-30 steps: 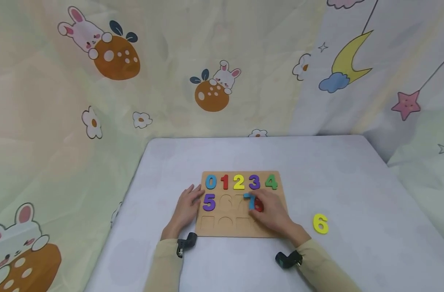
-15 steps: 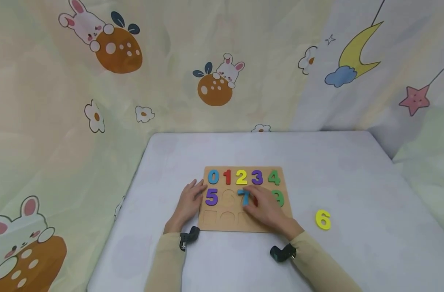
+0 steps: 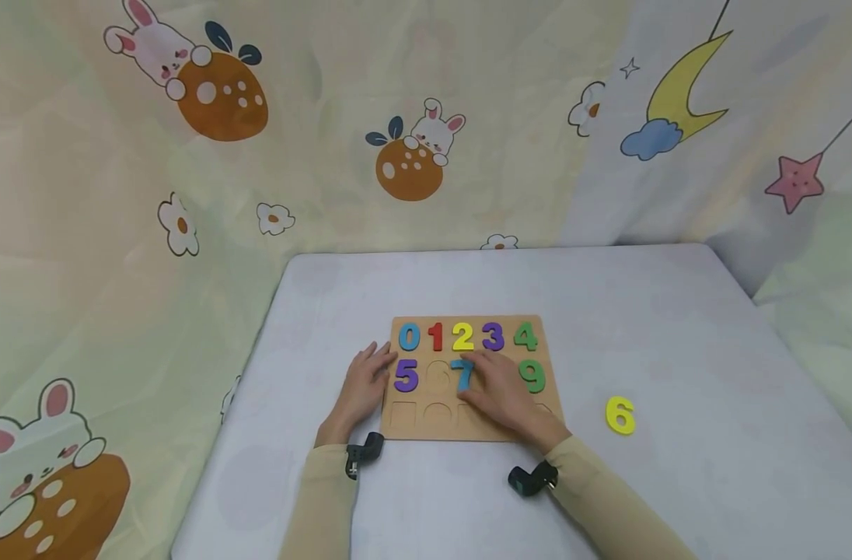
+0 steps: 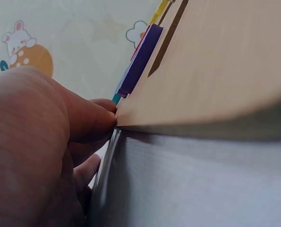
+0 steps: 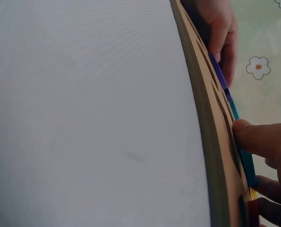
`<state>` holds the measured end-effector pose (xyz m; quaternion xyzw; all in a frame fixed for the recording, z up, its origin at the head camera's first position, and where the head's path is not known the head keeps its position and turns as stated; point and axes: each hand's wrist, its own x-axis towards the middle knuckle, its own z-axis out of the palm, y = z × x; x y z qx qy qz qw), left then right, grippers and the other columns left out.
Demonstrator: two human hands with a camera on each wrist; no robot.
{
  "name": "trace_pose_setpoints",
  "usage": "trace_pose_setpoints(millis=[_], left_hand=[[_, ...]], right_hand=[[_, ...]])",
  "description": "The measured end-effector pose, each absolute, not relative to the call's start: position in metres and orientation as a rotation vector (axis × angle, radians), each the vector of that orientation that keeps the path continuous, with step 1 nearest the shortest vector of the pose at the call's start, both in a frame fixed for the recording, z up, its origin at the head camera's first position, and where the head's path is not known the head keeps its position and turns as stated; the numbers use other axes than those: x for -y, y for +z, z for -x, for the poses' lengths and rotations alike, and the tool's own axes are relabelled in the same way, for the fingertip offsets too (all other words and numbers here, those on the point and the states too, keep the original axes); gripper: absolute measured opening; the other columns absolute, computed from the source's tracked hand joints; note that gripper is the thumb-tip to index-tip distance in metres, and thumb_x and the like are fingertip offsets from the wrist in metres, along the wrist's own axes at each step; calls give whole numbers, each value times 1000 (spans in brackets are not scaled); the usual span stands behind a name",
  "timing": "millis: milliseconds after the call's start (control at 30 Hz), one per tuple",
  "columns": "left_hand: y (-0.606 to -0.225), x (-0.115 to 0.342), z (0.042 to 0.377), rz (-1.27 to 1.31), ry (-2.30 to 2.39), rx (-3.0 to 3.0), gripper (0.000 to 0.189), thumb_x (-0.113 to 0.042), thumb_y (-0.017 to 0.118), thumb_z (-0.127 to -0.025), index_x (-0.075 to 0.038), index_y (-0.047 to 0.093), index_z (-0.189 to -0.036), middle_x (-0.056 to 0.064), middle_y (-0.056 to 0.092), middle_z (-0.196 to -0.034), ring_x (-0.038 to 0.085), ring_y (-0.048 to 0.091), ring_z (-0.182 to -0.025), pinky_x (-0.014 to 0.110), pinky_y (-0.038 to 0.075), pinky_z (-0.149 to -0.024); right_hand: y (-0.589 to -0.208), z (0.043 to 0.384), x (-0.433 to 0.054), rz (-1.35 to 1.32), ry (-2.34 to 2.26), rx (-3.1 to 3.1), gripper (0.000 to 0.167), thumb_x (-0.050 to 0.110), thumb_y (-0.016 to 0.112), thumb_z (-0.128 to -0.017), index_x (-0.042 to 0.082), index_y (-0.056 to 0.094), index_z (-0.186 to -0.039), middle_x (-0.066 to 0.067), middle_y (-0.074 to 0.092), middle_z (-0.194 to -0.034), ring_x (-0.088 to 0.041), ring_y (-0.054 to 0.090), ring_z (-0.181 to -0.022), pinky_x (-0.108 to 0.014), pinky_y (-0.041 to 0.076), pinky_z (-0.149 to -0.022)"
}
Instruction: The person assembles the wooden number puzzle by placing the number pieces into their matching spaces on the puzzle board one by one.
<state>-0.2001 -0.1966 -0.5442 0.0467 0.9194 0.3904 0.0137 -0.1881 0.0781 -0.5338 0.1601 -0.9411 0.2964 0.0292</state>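
A wooden number board (image 3: 426, 432) lies on the table. My right hand (image 3: 501, 395) pinches the blue number 7 (image 3: 461, 376) over the middle row, thumb low and fingertips at its top. A red piece (image 5: 253, 213) lies beneath that hand in the right wrist view; the head view hides it. My left hand (image 3: 360, 387) rests its fingertips against the board's left edge, beside the purple 5 (image 3: 406, 376). The green 9 (image 3: 532, 376) sits at the right end of that row.
Along the board's top row sit the blue 0 (image 3: 409, 337), red 1 (image 3: 435, 337), yellow 2 (image 3: 462, 337), purple 3 (image 3: 493, 337) and green 4 (image 3: 525, 337). A yellow 6 (image 3: 619, 415) lies loose on the table (image 3: 706, 467), right of the board.
My right hand has shifted left across the board with the blue 7, uncovering the green 9. My left hand keeps its place at the edge. The head view has tilted slightly.
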Motion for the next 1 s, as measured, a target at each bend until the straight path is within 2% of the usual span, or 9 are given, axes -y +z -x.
trace_pose_setpoints(millis=[500,1000], left_hand=[[-543,197,203,-137,1185,-2874,39,-11,51,-99,-16,57,-137,-9,39,-153,17,17,-149,42,7,-124],[-545,196,203,-129,1207,-2863,38,-12,52,-99,-16,58,-136,-10,39,-153,17,17,-149,45,10,-124]], right_hand=[[-533,191,-75,-406,944,2889,67,34,84,-76,13,57,-134,-7,58,-129,-28,55,-120,-47,48,-103],[-531,187,-81,-461,959,2927,67,31,83,-78,12,55,-136,-7,54,-134,-29,50,-126,-49,46,-106]])
